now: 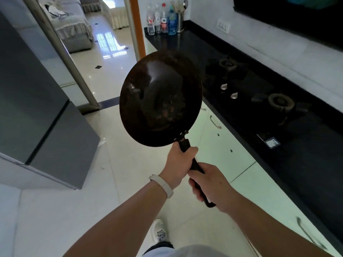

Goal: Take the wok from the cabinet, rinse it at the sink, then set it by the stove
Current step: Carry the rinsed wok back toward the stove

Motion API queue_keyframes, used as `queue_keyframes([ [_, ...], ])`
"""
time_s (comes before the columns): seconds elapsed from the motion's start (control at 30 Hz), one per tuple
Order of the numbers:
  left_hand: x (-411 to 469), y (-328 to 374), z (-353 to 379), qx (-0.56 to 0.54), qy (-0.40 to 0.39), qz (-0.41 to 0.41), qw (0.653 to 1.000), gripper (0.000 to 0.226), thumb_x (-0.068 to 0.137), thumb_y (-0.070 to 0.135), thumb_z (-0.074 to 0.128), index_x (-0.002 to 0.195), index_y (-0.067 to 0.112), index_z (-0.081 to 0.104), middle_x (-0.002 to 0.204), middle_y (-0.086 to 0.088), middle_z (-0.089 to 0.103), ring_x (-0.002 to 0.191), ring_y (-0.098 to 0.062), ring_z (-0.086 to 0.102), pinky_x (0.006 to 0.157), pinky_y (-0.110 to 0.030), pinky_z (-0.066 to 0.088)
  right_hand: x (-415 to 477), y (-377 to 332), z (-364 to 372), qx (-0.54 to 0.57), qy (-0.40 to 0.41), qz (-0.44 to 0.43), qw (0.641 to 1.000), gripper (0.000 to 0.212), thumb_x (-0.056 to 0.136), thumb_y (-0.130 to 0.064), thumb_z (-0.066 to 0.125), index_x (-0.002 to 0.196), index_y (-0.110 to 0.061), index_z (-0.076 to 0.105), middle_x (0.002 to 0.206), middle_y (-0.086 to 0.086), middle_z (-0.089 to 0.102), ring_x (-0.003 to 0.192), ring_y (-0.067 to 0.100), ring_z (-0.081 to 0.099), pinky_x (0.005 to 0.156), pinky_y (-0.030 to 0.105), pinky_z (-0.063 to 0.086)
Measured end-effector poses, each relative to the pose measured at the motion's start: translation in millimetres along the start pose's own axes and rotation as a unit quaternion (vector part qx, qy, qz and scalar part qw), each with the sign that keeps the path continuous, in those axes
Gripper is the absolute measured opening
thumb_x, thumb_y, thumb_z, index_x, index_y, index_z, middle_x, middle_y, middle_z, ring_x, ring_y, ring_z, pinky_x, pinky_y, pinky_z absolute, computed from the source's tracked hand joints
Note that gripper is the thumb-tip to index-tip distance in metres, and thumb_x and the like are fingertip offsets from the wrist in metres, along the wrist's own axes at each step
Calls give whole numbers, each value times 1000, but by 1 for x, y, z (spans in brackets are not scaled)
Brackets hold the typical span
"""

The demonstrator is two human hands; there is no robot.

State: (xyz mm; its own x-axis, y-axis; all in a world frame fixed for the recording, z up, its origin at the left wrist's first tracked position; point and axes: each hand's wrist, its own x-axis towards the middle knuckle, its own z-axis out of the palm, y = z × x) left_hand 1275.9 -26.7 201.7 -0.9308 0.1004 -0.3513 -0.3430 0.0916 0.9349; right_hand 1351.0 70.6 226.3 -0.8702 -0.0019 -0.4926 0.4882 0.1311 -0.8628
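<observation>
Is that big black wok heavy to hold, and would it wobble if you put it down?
Probably heavy: the left hand and right hand both grip the long handle of the wok. It looks stiff dark metal, so it should not bend. Its underside seems rounded, so on the flat counter it might rock or tip toward the handle.

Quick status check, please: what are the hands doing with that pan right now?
Left hand and right hand both gripping the handle. Wok held up in the air, tilted, over the floor beside the stove. Nothing between wok and counter.
</observation>
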Motion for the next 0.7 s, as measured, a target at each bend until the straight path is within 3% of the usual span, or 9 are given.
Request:
queue_keyframes([
  [0.33, 113, 43, -91, -14, -13, 2, 1000, 23, 84, 24, 67, 89, 13, 47, 77, 1, 45, 70, -15, 45, 67, -33, 43, 111, -81, 65, 29, -7, 11, 999, 15, 94, -14, 56, 80, -8, 56, 66, 9, 56, 49, 22, 44, 46, 30, 38],
  [0.7, 239, 79, -111, 12, -7, -15, 1000, 22, 86, 24, 67, 93, 12, 49, 79, 2, 46, 71, -14, 46, 68, -31, 43, 233, -131, 60, 84, -30, 7, 996, 11, 96, -9, 54, 86, -5, 57, 64, 7, 55, 47, 19, 44, 44, 29, 37],
])
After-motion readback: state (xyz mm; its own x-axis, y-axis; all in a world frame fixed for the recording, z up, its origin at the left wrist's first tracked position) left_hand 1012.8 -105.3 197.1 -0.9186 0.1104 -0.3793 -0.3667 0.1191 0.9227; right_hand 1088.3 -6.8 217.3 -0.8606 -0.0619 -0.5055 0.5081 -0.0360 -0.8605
